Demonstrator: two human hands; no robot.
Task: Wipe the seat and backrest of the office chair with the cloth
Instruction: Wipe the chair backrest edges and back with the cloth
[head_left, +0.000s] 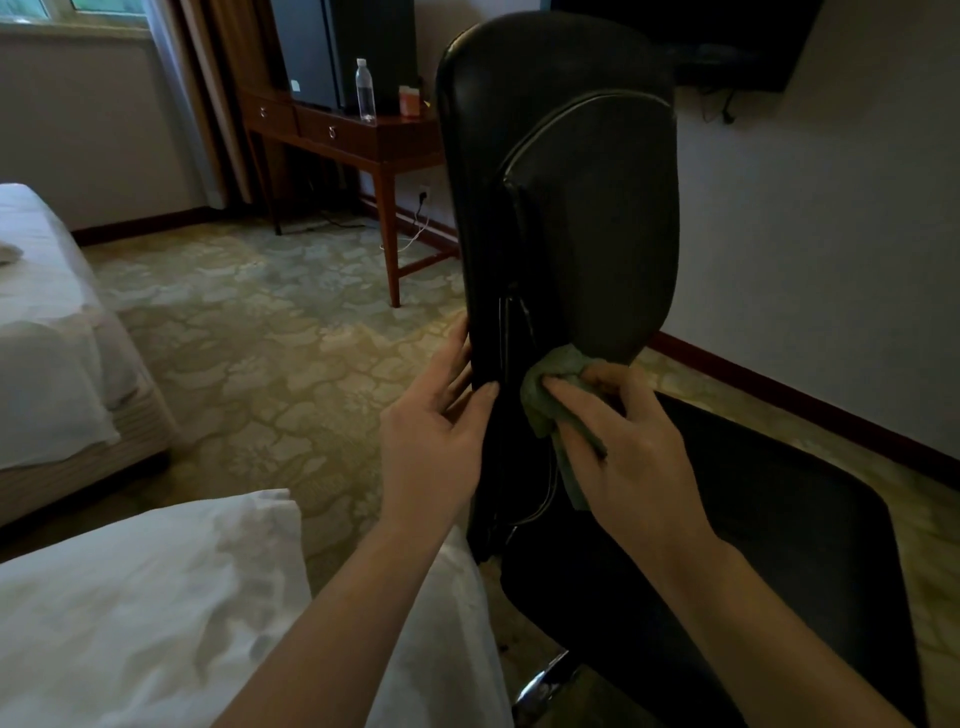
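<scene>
Wiping the foot of the backrest, with the other hand steadying it
The left hand (441, 421) clasps the left edge of the backrest (582, 218), thumb on the near face and fingers, nearly straight, round the far side; a firm hold there should stop it swinging. Just right of it the green cloth (543, 387) is bunched against the backrest's lower end, the right hand (631, 434) curled over it. Better, I judge, to spread the cloth flatter and stroke along the seam before going on to the seat (769, 514) below
</scene>
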